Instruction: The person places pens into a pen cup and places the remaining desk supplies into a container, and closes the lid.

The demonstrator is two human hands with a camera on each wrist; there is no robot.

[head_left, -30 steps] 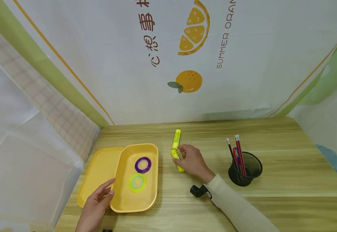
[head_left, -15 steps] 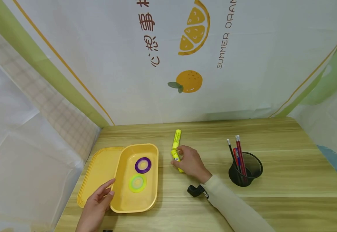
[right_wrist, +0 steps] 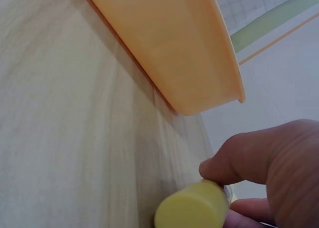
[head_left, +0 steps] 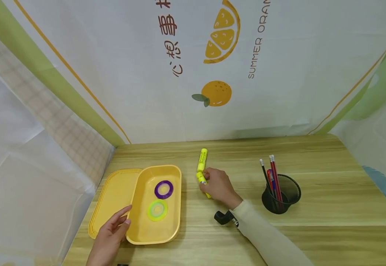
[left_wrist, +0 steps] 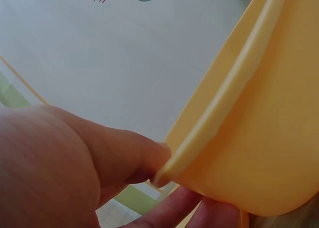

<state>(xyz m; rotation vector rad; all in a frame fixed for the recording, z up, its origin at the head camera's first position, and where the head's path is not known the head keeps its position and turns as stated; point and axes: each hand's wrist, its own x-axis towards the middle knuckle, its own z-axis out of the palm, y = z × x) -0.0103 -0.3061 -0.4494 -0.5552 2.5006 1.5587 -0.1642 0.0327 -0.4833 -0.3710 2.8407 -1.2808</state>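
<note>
In the head view my right hand point(head_left: 220, 186) pinches the near one of two yellow glue sticks point(head_left: 201, 178) between thumb and fingers. That stick lies on the table, its far end against the other glue stick point(head_left: 202, 159). The right wrist view shows the round end of the pinched glue stick point(right_wrist: 184, 212) below my thumb. My left hand point(head_left: 110, 234) grips the left rim of a yellow plastic box point(head_left: 179, 207), thumb on the rim and fingers outside it. Inside the box lie a purple ring point(head_left: 170, 189) and a yellow-green ring point(head_left: 157, 218), which look like tape rolls.
A yellow lid point(head_left: 113, 195) lies left of the box, partly under it. To the right stands a black mesh pen cup point(head_left: 290, 190) with several pencils and pens point(head_left: 275, 177). A printed cloth point(head_left: 279, 92) hangs behind the wooden table point(head_left: 339, 184).
My right thumb shifts slightly to the right along the near glue stick, and the right forearm has moved a little left. The left hand and the box look unchanged.
</note>
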